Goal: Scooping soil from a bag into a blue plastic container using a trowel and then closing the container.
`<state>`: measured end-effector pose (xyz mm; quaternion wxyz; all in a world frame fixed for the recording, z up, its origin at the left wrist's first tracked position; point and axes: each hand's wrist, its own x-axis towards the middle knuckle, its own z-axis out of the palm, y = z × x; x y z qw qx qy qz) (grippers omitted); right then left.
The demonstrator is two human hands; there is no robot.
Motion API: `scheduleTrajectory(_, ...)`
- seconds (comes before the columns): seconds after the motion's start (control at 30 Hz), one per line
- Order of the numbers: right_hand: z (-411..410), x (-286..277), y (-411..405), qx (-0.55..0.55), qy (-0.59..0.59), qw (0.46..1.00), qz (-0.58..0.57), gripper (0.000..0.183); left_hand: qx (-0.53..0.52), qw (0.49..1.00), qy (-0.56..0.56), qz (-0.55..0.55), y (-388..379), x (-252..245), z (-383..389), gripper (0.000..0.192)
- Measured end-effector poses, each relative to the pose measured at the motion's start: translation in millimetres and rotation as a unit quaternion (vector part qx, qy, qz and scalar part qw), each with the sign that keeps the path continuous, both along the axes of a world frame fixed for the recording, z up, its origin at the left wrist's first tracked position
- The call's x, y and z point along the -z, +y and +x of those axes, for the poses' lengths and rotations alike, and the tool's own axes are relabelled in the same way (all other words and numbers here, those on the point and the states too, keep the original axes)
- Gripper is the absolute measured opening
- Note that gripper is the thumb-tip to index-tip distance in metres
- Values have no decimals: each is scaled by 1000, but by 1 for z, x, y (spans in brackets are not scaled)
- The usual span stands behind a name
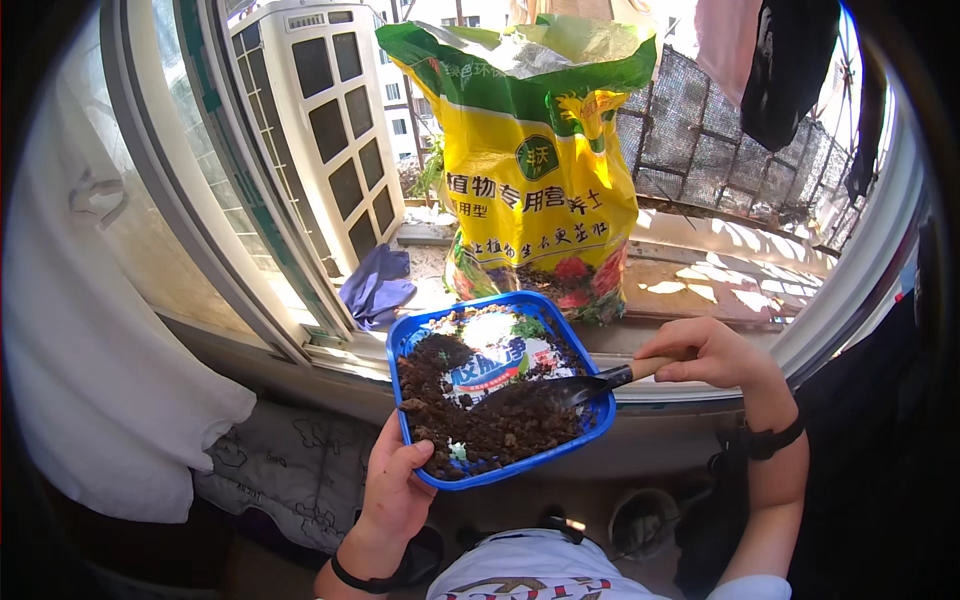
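My left hand grips the near left corner of a blue plastic tray, thumb over the rim. Dark, crumbly potting soil covers much of the tray's bottom, and a printed label shows through where the soil is thin. In my right hand is the wooden handle of a small garden trowel. Its black blade lies in the tray, partly under soil. Just beyond the tray stands an upright yellow and green potting-soil bag, its top open.
A window frame curves along the left, with an outdoor air-conditioner unit beyond it. A blue cloth lies on the ledge left of the bag. Dark clothing hangs at upper right, before a metal mesh grille. White fabric hangs at left.
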<state>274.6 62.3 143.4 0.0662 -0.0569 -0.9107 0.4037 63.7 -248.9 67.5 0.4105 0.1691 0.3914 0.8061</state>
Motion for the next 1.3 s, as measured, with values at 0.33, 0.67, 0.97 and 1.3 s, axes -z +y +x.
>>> scheduleTrajectory(0.33, -8, -8, 6, -5, -43, 999, 4, 31, 3, 1000, 0, 3, 7, 2, -1, 59)
scheduleTrajectory(0.67, -20, -5, 20, -36, -37, 999, -8, 31, 4, 1000, 3, -1, 13, 2, -6, 59)
scheduleTrajectory(0.97, -27, -25, 4, -9, 7, 1000, -5, 29, -13, 1000, 12, 2, 5, -5, -8, 60)
scheduleTrajectory(1.3, -11, -73, -29, 77, 11, 997, 16, 28, -53, 997, 33, 43, -6, -20, -13, 63)
